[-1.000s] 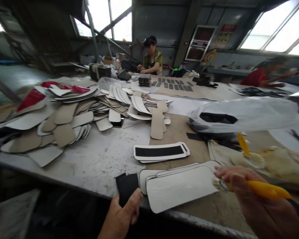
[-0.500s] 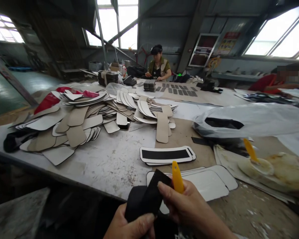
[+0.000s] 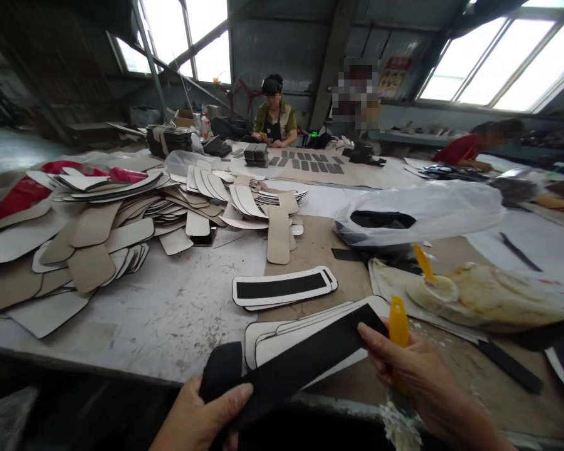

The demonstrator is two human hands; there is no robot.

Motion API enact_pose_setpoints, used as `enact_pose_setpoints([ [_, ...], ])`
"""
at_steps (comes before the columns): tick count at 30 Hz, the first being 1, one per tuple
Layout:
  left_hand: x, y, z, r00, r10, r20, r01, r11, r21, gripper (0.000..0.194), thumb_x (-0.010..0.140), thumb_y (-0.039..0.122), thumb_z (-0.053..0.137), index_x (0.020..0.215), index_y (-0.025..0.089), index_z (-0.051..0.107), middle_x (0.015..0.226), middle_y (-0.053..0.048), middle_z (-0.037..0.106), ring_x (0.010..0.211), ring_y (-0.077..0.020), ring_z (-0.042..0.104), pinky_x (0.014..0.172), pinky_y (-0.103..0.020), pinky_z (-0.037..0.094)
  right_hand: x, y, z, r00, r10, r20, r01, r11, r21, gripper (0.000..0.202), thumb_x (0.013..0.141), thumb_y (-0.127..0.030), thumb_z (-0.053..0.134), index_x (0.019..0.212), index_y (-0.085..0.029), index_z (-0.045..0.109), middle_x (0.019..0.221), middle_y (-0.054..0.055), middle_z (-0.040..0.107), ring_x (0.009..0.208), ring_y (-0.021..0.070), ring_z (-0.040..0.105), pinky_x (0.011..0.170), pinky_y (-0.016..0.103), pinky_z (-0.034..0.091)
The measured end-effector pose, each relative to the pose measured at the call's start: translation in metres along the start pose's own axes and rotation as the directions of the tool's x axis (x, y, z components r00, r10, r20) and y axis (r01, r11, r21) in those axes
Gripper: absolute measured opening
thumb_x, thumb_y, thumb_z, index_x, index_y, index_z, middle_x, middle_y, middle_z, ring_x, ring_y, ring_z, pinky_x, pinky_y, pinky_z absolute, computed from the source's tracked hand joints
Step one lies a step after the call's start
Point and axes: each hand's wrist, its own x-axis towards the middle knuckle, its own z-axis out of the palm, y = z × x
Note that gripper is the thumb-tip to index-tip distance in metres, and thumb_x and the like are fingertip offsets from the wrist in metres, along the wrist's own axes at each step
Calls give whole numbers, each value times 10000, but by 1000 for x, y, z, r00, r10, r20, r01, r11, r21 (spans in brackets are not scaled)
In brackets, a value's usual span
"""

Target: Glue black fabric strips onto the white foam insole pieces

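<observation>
My left hand [image 3: 207,407] is closed around a bundle of black material [image 3: 223,369], its thumb pressed on top; I cannot tell whether the bundle is a roll or a stack. From there a flat black strip [image 3: 310,354] slants up to the right, its far end pinched in my right hand [image 3: 404,357]. That hand also grips a yellow-handled brush [image 3: 398,322], bristles down and caked with pale glue. Under the strip lie several white panels with dark edges [image 3: 275,332]. Just behind them, a white panel bears a black strip [image 3: 282,285].
Overlapping beige and white pieces [image 3: 94,225] cover the table's left. To the right are a clear plastic bag [image 3: 432,210] with black material inside and a glue-smeared bag [image 3: 493,294] with another yellow handle [image 3: 423,262]. Across the table, one person [image 3: 275,116] sits; another, in red [image 3: 460,150], leans at right.
My right hand has moved right, away from my left, drawing the black strip out between them. The brush went along with it. My view has turned slightly right.
</observation>
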Motion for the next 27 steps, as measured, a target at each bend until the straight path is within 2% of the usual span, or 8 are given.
enact_pose_setpoints([
  [2, 3, 9, 13, 997, 40, -68, -35, 997, 68, 395, 545, 515, 694, 505, 167, 513, 308, 39, 449, 287, -80, 375, 342, -206, 256, 4, 3, -9, 991, -106, -82, 85, 971, -223, 374, 635, -541, 646, 612, -212, 470, 420, -63, 438, 365, 100, 393, 382, 231, 299],
  [4, 8, 16, 25, 983, 98, -158, -74, 986, 150, 381, 537, 495, 692, 492, 183, 477, 316, 47, 444, 281, -85, 366, 334, -215, 246, 9, 8, -16, 944, -313, -104, 223, 837, -499, 353, 676, -549, 599, 594, -213, 524, 415, -42, 465, 392, 135, 458, 420, 257, 348],
  [7, 16, 18, 36, 953, 167, -251, -85, 948, 306, 326, 550, 463, 683, 561, 188, 507, 339, 42, 462, 299, -117, 387, 346, -245, 272, 17, 20, -22, 774, -633, -2, 404, 496, -769, 326, 787, -515, 480, 698, -225, 599, 524, 3, 582, 497, 184, 572, 499, 273, 394],
  [9, 23, 17, 39, 939, 208, -273, -81, 907, 413, 315, 563, 453, 670, 636, 173, 545, 419, -6, 543, 387, -181, 491, 405, -287, 355, 22, 30, -25, 665, -742, 83, 435, 295, -851, 342, 853, -476, 394, 799, -223, 618, 617, 35, 637, 551, 195, 610, 513, 270, 396],
  [12, 30, 14, 41, 934, 265, -242, -83, 817, 571, 346, 590, 470, 631, 700, 149, 563, 657, -125, 652, 659, -294, 611, 600, -366, 446, 29, 44, -28, 612, -773, 167, 411, 131, -902, 336, 894, -422, 349, 900, -208, 608, 703, 56, 668, 580, 192, 629, 500, 259, 388],
  [17, 32, 13, 44, 924, 249, -289, 24, 718, 695, 432, 603, 528, 595, 734, 117, 563, 785, -226, 647, 821, -375, 598, 725, -432, 435, 39, 57, -34, 624, -745, 236, 431, 76, -899, 276, 900, -378, 358, 907, -215, 581, 785, 41, 682, 592, 179, 635, 493, 259, 391],
  [23, 29, 8, 41, 892, 230, -390, 22, 838, 546, 519, 538, 526, 665, 802, 91, 564, 813, -204, 654, 818, -344, 611, 731, -409, 455, 42, 61, -32, 618, -757, 210, 424, 96, -900, 323, 914, -393, 323, 934, -196, 579, 809, 55, 684, 619, 187, 641, 523, 273, 393],
  [27, 29, 4, 41, 906, 202, -371, 3, 874, 485, 541, 534, 498, 676, 867, 80, 592, 864, -186, 667, 856, -350, 607, 755, -427, 453, 42, 62, -31, 636, -749, 186, 399, 112, -910, 348, 915, -422, 311, 950, -201, 578, 780, 41, 676, 590, 184, 633, 515, 276, 382],
])
